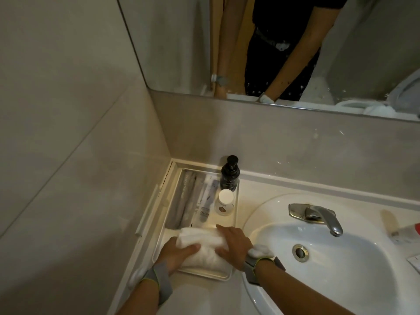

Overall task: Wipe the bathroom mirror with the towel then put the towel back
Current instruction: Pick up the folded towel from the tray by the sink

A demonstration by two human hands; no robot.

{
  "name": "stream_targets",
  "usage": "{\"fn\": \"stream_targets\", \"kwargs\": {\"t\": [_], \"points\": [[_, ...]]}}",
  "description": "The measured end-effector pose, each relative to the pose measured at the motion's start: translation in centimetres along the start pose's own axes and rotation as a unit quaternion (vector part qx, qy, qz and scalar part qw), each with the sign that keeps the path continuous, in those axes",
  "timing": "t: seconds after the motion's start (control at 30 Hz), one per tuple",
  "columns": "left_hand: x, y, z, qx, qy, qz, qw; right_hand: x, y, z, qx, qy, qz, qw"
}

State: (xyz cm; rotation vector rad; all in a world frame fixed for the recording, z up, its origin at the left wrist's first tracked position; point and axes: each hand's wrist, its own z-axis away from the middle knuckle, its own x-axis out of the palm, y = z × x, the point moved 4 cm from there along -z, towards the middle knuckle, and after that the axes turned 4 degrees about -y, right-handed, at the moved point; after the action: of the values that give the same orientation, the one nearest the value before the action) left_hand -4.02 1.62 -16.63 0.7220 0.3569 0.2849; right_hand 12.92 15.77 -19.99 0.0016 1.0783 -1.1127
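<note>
A folded white towel (pixel 205 248) lies in the near end of a clear tray (pixel 218 277) on the counter, left of the sink. My left hand (pixel 176 254) grips the towel's left side, thumb on top. My right hand (pixel 234 245) rests flat on its right side, fingers spread over the cloth. Both wrists carry grey straps. The mirror (pixel 181 42) hangs on the wall above and shows my arms and dark clothes.
Further back in the tray stand a black pump bottle (pixel 230 175), a small white-capped jar (pixel 225 202) and grey sachets (pixel 188 198). The white sink (pixel 341 258) with a chrome tap (pixel 322 218) is to the right. A tiled wall closes the left side.
</note>
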Motion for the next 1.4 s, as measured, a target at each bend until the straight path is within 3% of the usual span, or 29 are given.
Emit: {"fn": "stream_targets", "kwargs": {"t": [0.2, 0.3, 0.4, 0.57, 0.73, 0.83, 0.9, 1.0, 1.2, 1.4], "points": [[0.0, 2.1, 1.5, 0.072, -0.019, -0.027, 0.997, -3.1, -1.6, 2.0, -0.05, 0.008, 0.029, 0.998], [-0.2, 4.8, 3.2, 0.115, -0.039, -0.057, 0.991, -5.9, -3.8, 3.4, -0.125, -0.023, -0.039, 0.991], [-0.8, 7.9, 5.1, 0.152, -0.045, -0.044, 0.986, -8.6, -5.3, 5.4, -0.127, -0.044, -0.127, 0.983], [-2.2, 12.0, 8.2, 0.218, 0.009, 0.047, 0.975, -11.7, -5.9, 8.1, -0.123, 0.012, -0.267, 0.956], [-1.5, 15.8, 11.2, 0.236, -0.027, 0.12, 0.964, -17.1, -9.0, 11.8, -0.154, 0.064, -0.376, 0.911], [-1.0, 18.7, 13.6, 0.258, -0.017, 0.105, 0.96, -21.0, -10.8, 13.8, -0.194, 0.104, -0.404, 0.888], [-0.9, 21.4, 15.6, 0.284, -0.014, 0.095, 0.954, -23.5, -12.2, 15.3, -0.232, 0.09, -0.419, 0.873], [-1.5, 25.9, 18.0, 0.321, 0.012, 0.083, 0.943, -27.1, -13.8, 16.1, -0.201, 0.064, -0.428, 0.879], [-3.3, 35.4, 23.2, 0.419, 0.036, 0.111, 0.901, -38.1, -18.4, 19.9, -0.263, 0.171, -0.416, 0.854], [-5.3, 42.8, 26.5, 0.484, 0.068, 0.111, 0.865, -49.8, -23.3, 25.3, -0.32, 0.337, -0.373, 0.803]]}}
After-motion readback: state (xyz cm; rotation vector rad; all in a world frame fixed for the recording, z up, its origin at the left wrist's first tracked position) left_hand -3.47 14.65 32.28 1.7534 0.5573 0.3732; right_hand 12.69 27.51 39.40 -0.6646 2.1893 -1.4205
